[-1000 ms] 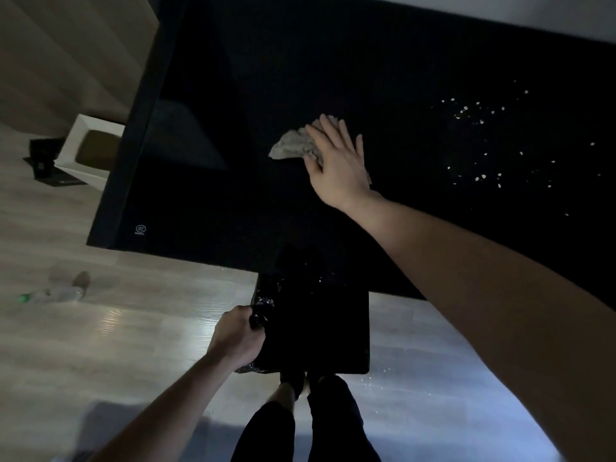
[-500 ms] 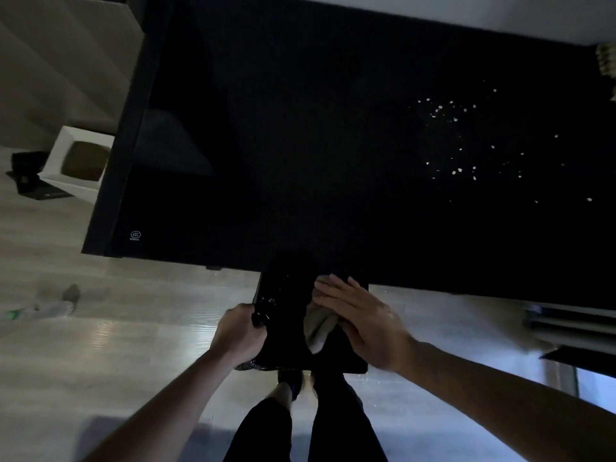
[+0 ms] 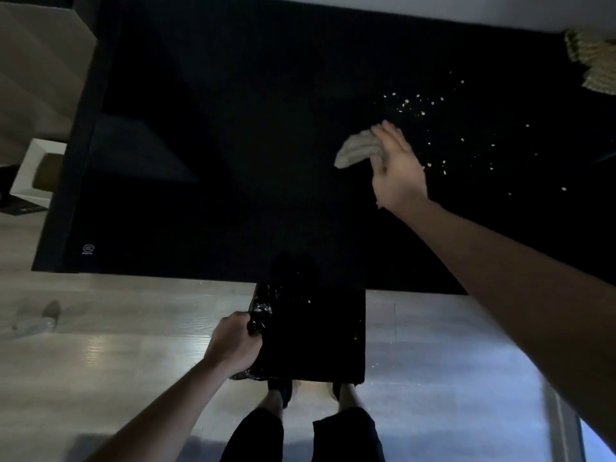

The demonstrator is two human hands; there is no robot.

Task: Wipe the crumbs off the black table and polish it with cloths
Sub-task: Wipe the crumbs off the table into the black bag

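Note:
The black table fills the upper part of the head view. Pale crumbs lie scattered over its right side. My right hand is out over the table just left of the crumbs and holds a crumpled grey cloth that trails to the left of my fingers. Below the table's near edge, my left hand grips the rim of a black bin lined with a black plastic bag, held against the table edge.
A second, pale textured cloth lies at the table's far right corner. A white box stands on the floor left of the table. A plastic bottle lies on the wooden floor at left. My feet are under the bin.
My right hand, with the grey cloth, swept from mid-table down to the bin, and has now moved back up and right to the edge of the crumbs. My left hand stayed on the bin.

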